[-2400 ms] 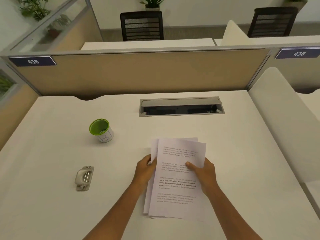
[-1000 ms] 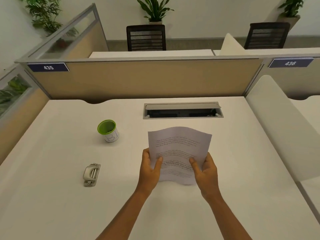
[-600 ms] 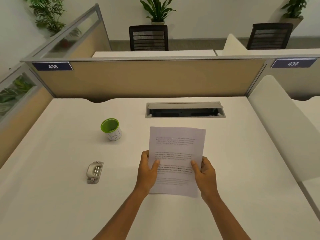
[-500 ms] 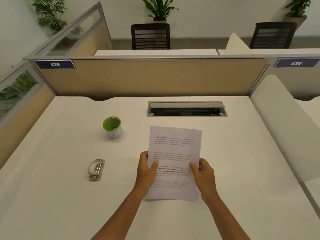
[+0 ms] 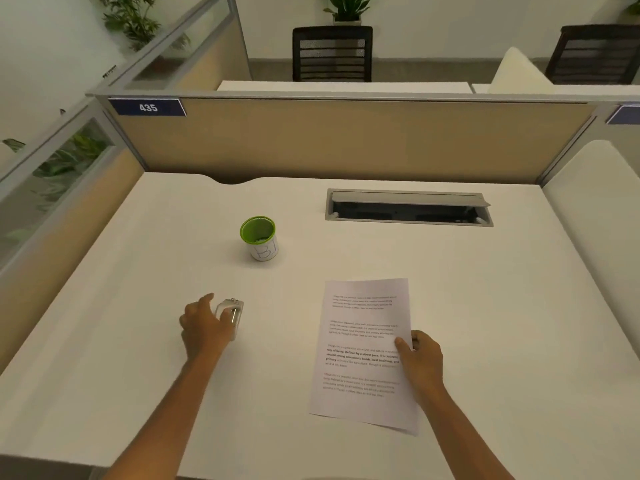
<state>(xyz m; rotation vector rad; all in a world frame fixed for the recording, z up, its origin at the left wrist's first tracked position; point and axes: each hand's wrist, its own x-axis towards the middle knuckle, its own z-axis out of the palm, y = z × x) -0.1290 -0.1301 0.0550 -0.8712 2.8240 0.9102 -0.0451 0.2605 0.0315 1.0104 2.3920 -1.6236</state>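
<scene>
Nearest, the right hand pinches the right edge of the printed sheets, thumb on top, as they lie on the surface; thin, limp and apt to fan out, they are best held at an edge. Further left, the left hand curls its fingers round the small metal stapler, which looks rigid, compact and likely light, so a grip across its body suits. Beyond stands a green-rimmed cup.

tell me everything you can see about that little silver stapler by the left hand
The stapler is small, silver-grey and metallic-looking, with a rounded body and a dark slot along its top; it is slightly blurred. It lies flat on the white desk, nearer the person than the green-rimmed cup. The left hand grips it, fingers curled over its left side. The paper lies apart to its right.
</scene>
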